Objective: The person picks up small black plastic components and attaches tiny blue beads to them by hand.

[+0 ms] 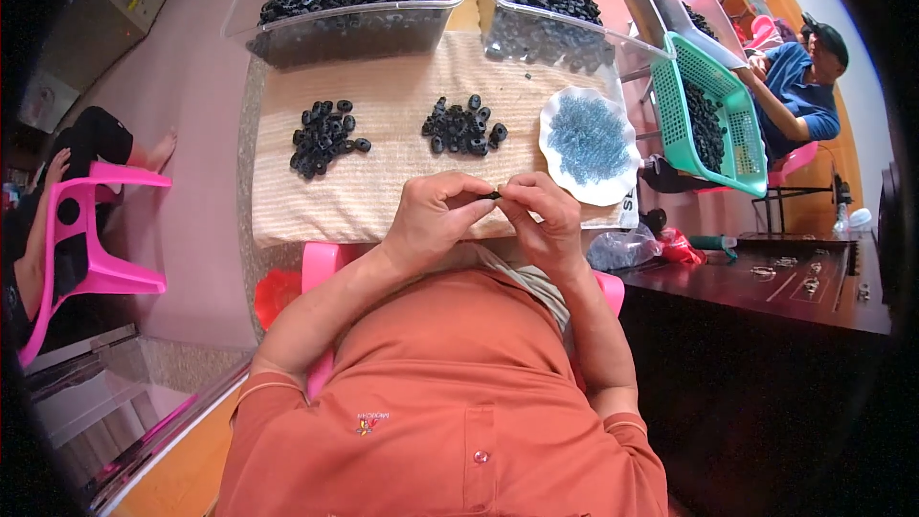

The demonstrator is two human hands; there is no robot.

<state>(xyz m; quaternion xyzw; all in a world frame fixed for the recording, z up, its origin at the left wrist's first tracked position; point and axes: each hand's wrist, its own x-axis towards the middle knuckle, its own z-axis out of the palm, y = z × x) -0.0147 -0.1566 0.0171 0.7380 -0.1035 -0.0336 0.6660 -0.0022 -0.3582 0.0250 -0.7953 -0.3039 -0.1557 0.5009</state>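
In front of my body, both hands meet above the near edge of a cloth-covered table (383, 215). My left hand (431, 220) and my right hand (546, 220) pinch a small black part (495, 195) between their fingertips; the fingers cover most of it, and its exact kind cannot be made out. Beyond my left hand lies a loose pile of small black oval parts with holes (324, 139). A second pile of such parts (461, 126) sits just past my fingertips. Close to my right hand stands a white scalloped plate (552, 148) heaped with tiny bluish, shiny pieces (589, 139).
Clear plastic bins (364, 8) (546, 33) full of black parts stand along the far side. A green basket (742, 148) holds more at the right. Beyond it sits another person (799, 105). A dark table (766, 287) is at right, a pink chair (105, 230) at left.
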